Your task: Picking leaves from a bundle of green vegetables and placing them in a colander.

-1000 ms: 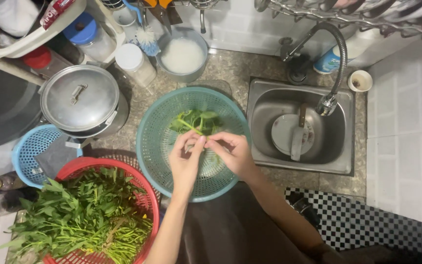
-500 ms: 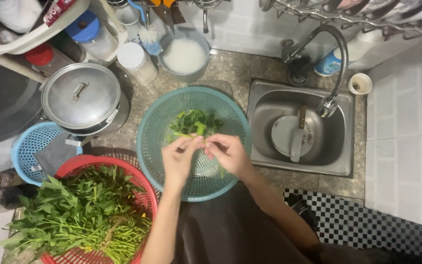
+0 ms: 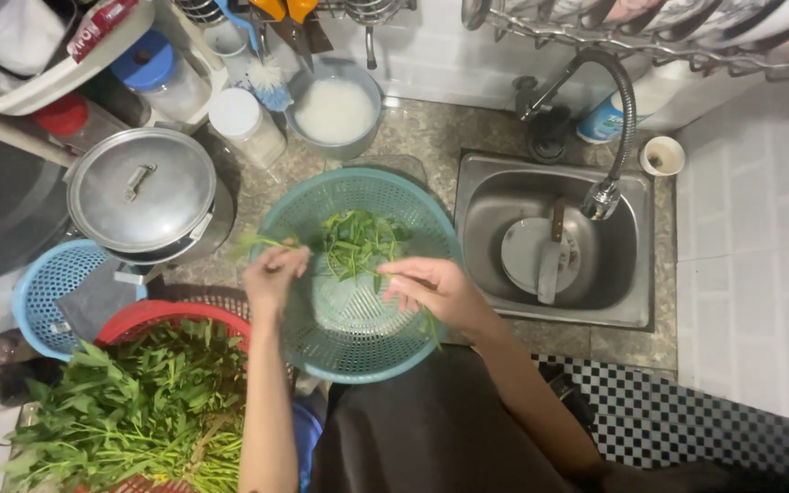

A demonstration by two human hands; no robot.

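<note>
Over the left rim of a teal plastic colander (image 3: 431, 228), my left hand (image 3: 275, 275) pinches a piece of green vegetable stem whose tip points left. My right hand (image 3: 436, 288) is above the colander's middle, gripping a long green stem that hangs down past its front rim. A small heap of picked green leaves (image 3: 358, 239) lies in the far half of the colander. A red basket (image 3: 152, 317) at lower left is piled with leafy green stalks (image 3: 130, 402).
A lidded steel pot (image 3: 143, 189) stands left of the colander, a blue basket (image 3: 47, 288) beside it. A bowl of white liquid (image 3: 333, 110) sits behind. The steel sink (image 3: 495, 205) at right holds a plate and a knife under the tap (image 3: 606, 196).
My hands were together over the colander's middle; they have drawn apart, the left going out to the left rim with a stem piece, the right staying near the centre.
</note>
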